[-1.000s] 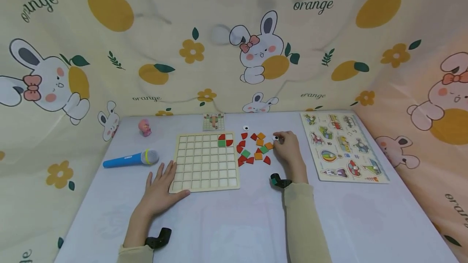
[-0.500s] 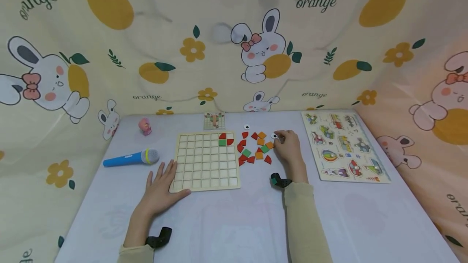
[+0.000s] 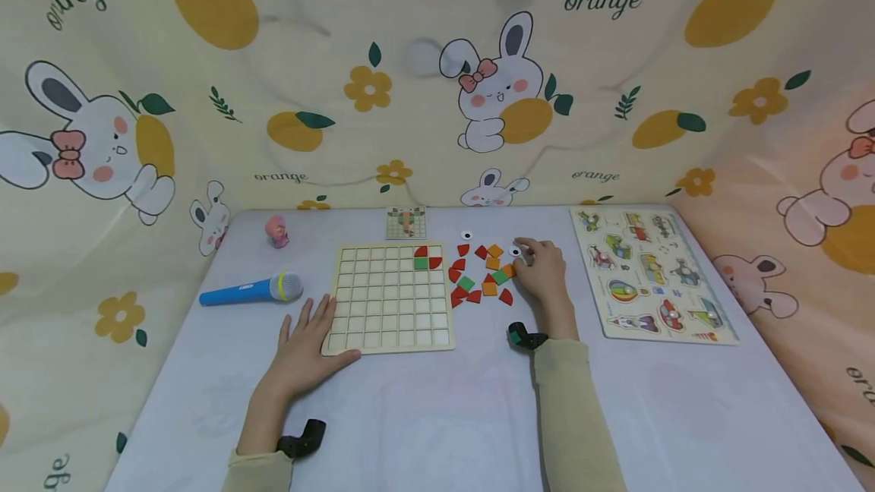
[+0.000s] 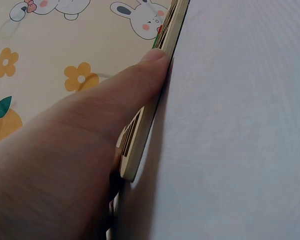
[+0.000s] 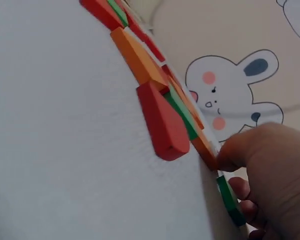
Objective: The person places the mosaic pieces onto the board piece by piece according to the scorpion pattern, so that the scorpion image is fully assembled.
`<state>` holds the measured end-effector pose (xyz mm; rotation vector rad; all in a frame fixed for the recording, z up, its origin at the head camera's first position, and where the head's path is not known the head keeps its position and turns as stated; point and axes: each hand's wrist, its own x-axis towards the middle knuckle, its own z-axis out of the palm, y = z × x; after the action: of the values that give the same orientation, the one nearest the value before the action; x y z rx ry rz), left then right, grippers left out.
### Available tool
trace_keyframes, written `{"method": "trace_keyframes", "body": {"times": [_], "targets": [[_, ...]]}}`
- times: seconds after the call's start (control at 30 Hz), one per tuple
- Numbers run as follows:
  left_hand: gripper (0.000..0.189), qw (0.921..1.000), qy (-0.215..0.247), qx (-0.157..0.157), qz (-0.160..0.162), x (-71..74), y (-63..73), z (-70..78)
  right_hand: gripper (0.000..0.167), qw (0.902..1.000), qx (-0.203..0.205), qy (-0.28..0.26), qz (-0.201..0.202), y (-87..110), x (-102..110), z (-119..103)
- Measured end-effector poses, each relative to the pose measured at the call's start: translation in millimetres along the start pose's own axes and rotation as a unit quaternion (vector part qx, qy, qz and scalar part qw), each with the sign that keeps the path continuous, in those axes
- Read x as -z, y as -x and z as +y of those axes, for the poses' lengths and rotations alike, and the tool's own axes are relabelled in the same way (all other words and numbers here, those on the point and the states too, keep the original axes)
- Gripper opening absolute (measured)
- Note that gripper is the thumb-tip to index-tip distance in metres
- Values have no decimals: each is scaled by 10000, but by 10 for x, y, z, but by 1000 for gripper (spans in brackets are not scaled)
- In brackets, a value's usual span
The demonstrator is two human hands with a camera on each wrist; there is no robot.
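My left hand [image 3: 301, 351] lies with spread fingers at the left edge of a pale wooden grid board [image 3: 393, 336]; in the left wrist view its thumb [image 4: 152, 57] rests on the board's rim. At the board's top right sit red quarter-circle pieces [image 3: 435, 263] and a green square [image 3: 420, 263]. Right of the board, my right hand [image 3: 547, 272] reaches over the loose pieces, its index finger and thumb apart around a white eye disc [image 3: 516, 250]. In the right wrist view the thumb is near an orange piece [image 5: 205, 152], and a green piece [image 5: 230, 201] lies by the curled fingers.
Loose red quarter-circle pieces [image 3: 506, 297], orange squares [image 3: 489, 289] and green squares [image 3: 466, 284] lie beside the board, with another eye disc [image 3: 467, 235] behind. A pattern card [image 3: 406, 223], blue microphone [image 3: 239, 292], pink figurine [image 3: 276, 231] and picture puzzle [image 3: 649, 272] surround them.
My right index finger has stretched forward and apart from the thumb. The eye disc has shifted slightly left and away from me. My left hand stays on the board; the head view has turned slightly.
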<state>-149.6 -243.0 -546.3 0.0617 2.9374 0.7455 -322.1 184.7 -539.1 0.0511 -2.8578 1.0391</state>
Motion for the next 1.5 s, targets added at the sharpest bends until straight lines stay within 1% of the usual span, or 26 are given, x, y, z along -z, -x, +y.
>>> {"method": "trace_keyframes", "body": {"times": [0.13,0.33,0.5,0.67,0.73,0.87,0.97,1.07,1.2,1.37,1.5], "targets": [[118,10000,43,-44,-35,-6,3,10,37,9999,-97,-20,44,-2,-17,30],[119,10000,28,-9,8,7,-8,3,41,9997,-218,-24,127,-31,-51,4],[119,10000,54,14,-57,2,-3,-1,37,9992,-344,-65,178,-33,-73,-16],[119,10000,74,59,1,9,24,-29,42,9998,-162,118,-56,-48,-103,-63],[119,10000,63,47,-5,4,26,-33,41,9997,-117,189,-117,-47,-116,-68],[120,10000,42,18,-61,-9,10,-28,37,9998,-149,156,0,-43,-139,-63],[119,10000,46,24,-73,-6,-4,-21,36,9998,-171,87,106,-42,-145,-69],[119,10000,35,9,-54,7,-17,-20,38,9998,-190,19,100,-41,-136,-79],[118,10000,38,-16,-20,11,-17,-21,40,9993,-253,-279,69,-20,-106,-122],[119,10000,49,-39,-13,-12,0,-29,39,9964,-272,-806,-55,40,-130,-249],[119,10000,29,-47,22,-13,-4,-31,38,9970,-60,-771,-74,51,-198,-386]]}}
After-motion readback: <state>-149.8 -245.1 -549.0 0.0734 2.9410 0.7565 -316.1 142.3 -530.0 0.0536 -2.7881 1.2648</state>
